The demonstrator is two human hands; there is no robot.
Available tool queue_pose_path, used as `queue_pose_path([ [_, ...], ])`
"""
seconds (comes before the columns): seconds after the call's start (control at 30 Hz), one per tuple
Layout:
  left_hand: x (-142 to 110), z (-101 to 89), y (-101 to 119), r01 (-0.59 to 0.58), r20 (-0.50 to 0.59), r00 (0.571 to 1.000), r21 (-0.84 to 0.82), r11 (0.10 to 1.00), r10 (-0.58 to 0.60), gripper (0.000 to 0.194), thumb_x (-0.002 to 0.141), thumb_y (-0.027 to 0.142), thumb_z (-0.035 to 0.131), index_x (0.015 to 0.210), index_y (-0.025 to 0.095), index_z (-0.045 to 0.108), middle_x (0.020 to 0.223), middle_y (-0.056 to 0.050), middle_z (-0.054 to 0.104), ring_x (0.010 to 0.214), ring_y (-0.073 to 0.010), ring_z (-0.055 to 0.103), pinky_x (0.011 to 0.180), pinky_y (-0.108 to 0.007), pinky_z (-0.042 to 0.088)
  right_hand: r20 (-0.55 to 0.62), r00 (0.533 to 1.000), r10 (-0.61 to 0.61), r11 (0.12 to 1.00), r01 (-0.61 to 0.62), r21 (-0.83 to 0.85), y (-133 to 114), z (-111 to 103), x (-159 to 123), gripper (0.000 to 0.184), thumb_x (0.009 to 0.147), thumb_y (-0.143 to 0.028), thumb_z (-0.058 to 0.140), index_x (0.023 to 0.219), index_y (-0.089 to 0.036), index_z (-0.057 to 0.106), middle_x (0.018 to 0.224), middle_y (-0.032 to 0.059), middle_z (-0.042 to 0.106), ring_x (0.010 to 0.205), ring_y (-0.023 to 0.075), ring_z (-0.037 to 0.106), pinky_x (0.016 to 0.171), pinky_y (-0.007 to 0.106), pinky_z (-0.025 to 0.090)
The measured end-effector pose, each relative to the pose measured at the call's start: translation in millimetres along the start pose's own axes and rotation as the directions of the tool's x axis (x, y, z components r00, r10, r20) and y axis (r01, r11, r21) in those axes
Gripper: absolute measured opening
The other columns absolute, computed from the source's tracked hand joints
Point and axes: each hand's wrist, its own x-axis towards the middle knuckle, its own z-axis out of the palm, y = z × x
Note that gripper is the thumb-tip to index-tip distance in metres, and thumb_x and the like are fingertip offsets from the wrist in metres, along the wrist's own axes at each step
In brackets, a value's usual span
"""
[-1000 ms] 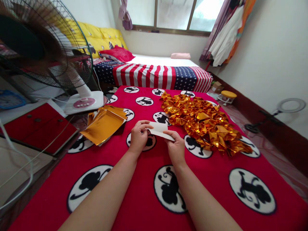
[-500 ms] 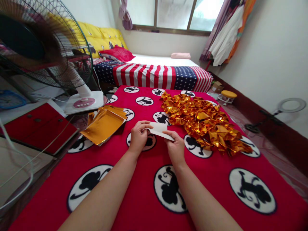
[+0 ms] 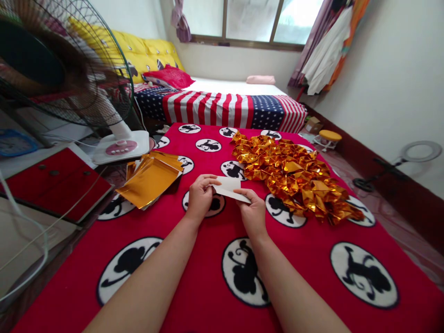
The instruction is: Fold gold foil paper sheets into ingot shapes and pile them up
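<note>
Between my two hands is a small sheet of paper (image 3: 228,184), its white side facing me and bent along a crease. My left hand (image 3: 201,192) pinches its left end, thumb and fingers closed. My right hand (image 3: 252,206) grips the lower right corner the same way. To the left lies a stack of flat gold foil sheets (image 3: 151,180), loosely fanned. On the right is a wide heap of folded gold foil pieces (image 3: 294,173), bunched close together. Whether the held sheet has gold on its far side is hidden.
Everything rests on a red cloth (image 3: 194,277) with round monkey prints. A running fan (image 3: 121,143) stands at the left, beside a red panel (image 3: 58,180). Beyond the cloth is a bed (image 3: 222,108). A yellow stool (image 3: 329,135) and a ring light (image 3: 421,151) stand at the right.
Hardly anything differs. Both hands keep their hold on the paper, and its right end has shifted very slightly. The stack and the heap lie as before.
</note>
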Motion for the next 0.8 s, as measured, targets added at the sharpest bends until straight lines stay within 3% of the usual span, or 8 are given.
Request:
queue_pose_path([
  [0.8, -0.3, 1.7, -2.5, 0.005, 0.009, 1.000, -0.046, 0.999, -0.005, 0.029, 0.072, 0.004, 0.049, 0.075, 0.018, 0.074, 0.095, -0.006, 0.070, 0.093, -0.0177, 0.065, 0.082, -0.029, 0.051, 0.031, 0.999, 0.025, 1.000, -0.024, -0.003, -0.2, 0.4, -1.3, 0.018, 0.077, -0.026, 0.062, 0.089, -0.018, 0.074, 0.087, 0.0051, 0.072, 0.083, 0.0215, 0.064, 0.079, 0.032, 0.048],
])
